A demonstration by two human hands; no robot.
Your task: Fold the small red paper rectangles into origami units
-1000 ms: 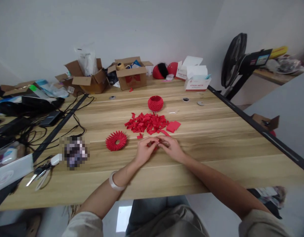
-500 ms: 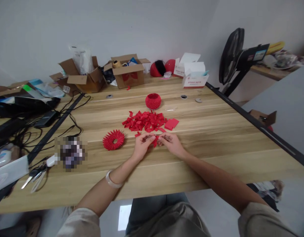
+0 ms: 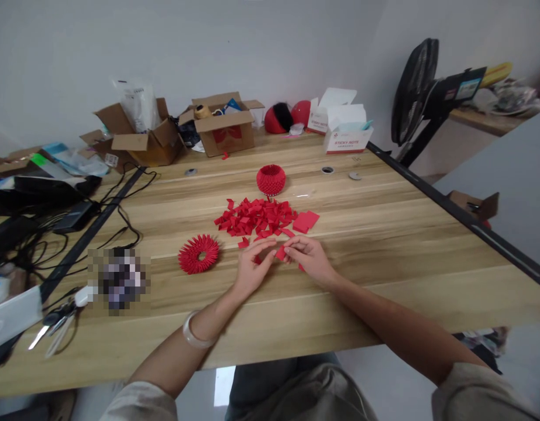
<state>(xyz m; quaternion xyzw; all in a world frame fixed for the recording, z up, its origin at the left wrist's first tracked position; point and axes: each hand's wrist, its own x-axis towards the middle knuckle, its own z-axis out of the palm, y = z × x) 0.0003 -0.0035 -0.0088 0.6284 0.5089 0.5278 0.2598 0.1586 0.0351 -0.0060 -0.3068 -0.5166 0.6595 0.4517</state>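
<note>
Between thumb and fingers of my right hand (image 3: 308, 257) is a small red paper piece (image 3: 281, 252). My left hand (image 3: 253, 264), with a white bangle on the wrist, is just left of it, thumb and fingers apart. Just beyond my hands lies a pile of folded red paper pieces (image 3: 254, 216), with flat red paper squares (image 3: 305, 221) at its right. A red spiky paper ring (image 3: 198, 254) rests left of my left hand. Behind the pile stands a round red paper bowl (image 3: 271, 180).
Cardboard boxes (image 3: 228, 134), red round objects and sticky-note boxes (image 3: 347, 140) line the back. Cables, keys (image 3: 61, 318) and a blurred item (image 3: 120, 279) are at the left. A black fan (image 3: 414, 93) stands at the right, beyond the table edge.
My left fingers have opened away from the red piece, which now sits in my right fingers. The view has shifted slightly, moving the near-left things a little left and down.
</note>
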